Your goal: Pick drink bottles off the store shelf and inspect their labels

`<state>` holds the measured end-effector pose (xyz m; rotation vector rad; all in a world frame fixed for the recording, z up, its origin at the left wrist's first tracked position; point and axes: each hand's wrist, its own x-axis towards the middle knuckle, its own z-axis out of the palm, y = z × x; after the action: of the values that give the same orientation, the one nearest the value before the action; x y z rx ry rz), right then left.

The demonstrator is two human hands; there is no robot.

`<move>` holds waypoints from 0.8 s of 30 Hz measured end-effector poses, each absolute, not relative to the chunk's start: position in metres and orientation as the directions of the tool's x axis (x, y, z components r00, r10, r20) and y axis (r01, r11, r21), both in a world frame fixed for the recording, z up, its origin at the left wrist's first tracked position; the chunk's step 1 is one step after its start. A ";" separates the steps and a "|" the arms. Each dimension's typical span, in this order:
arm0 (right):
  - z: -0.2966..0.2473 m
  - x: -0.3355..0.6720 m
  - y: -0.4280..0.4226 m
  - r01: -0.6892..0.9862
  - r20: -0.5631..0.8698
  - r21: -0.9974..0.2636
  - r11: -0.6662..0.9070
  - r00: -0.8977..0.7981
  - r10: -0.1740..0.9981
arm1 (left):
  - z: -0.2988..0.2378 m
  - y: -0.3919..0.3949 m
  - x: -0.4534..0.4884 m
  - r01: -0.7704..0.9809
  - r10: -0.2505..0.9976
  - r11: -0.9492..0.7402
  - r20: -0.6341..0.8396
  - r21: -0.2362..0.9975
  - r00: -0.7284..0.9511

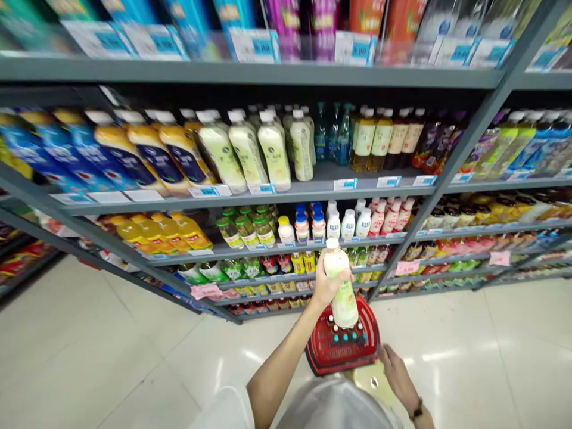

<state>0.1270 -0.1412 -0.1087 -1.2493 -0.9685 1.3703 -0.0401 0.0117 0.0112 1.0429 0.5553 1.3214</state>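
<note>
The left hand (pixel 328 285) clamps a white-capped drink bottle (pixel 345 305), probably hefty, slick, best held mid-body; the right hand's (pixel 397 374) grip is unclear.

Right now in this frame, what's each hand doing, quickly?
Left hand: closed around a white-capped bottle.
Right hand: loosely curled beside the red basket; whether it grips anything cannot be told.

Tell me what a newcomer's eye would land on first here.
Probably the red basket, low and right of centre, with capped bottles in it. Overlapping it in view is the pale bottle in the left grip. Purple packs on the shelf at the top edge also stand out, though blurred.
</note>
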 end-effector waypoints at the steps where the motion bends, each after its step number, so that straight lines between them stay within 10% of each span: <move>1: -0.113 0.125 -0.144 -0.200 -0.229 -0.955 -0.217 0.038 0.973 | 0.007 0.000 -0.036 -0.519 0.948 -0.027 0.186 0.854 0.257; 11: -0.099 0.093 -0.152 -0.525 -0.186 -0.757 -0.390 -0.399 0.898 | -0.007 -0.031 -0.029 -0.432 0.901 0.001 0.187 0.902 0.393; 24: -0.098 0.080 -0.160 -0.482 -0.146 -0.872 -0.078 0.103 0.984 | 0.000 -0.056 -0.027 0.045 0.925 -0.284 0.261 0.958 0.276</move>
<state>0.0800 -0.1597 -0.0978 -0.9759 -0.6846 1.3859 -0.0272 -0.0565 -0.0002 1.5899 0.9183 1.1564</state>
